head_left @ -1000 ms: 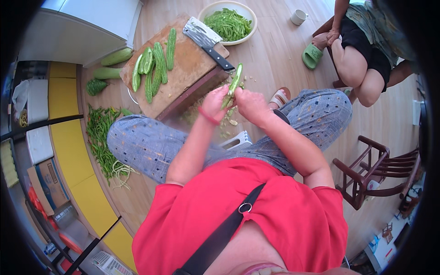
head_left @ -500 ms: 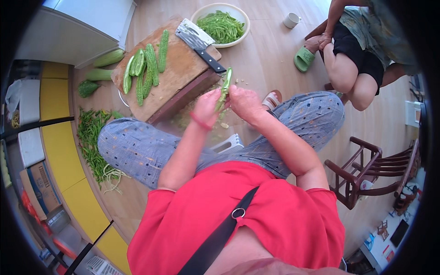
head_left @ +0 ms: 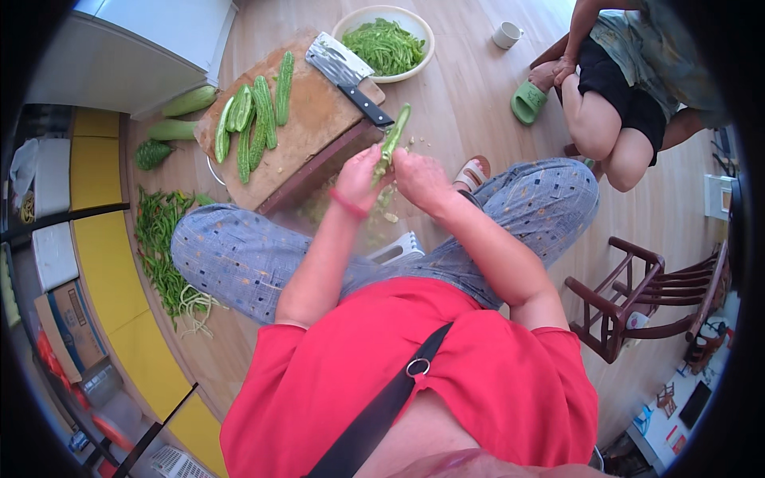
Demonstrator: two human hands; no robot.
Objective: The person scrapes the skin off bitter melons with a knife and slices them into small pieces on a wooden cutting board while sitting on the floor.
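Observation:
My left hand [head_left: 358,177] and my right hand [head_left: 418,177] are both closed around a long halved green gourd strip [head_left: 394,137], held upright over the floor between my knees. Pale scraps [head_left: 386,209] lie on the floor below it. Just beyond my hands stands a wooden chopping board [head_left: 307,131] with several halved green gourd strips [head_left: 251,123] lined up on it. A cleaver [head_left: 344,72] with a black handle lies on the board's far corner.
A cream bowl [head_left: 386,40] of cut greens sits past the board. Whole gourds [head_left: 179,111] and a heap of green stalks [head_left: 163,247] lie at left. Another person [head_left: 629,88] sits at upper right beside a white cup [head_left: 507,33]. A dark wooden chair [head_left: 637,295] stands right.
The view has shifted slightly. My hands stay on the gourd strip, which has tilted a little more upright.

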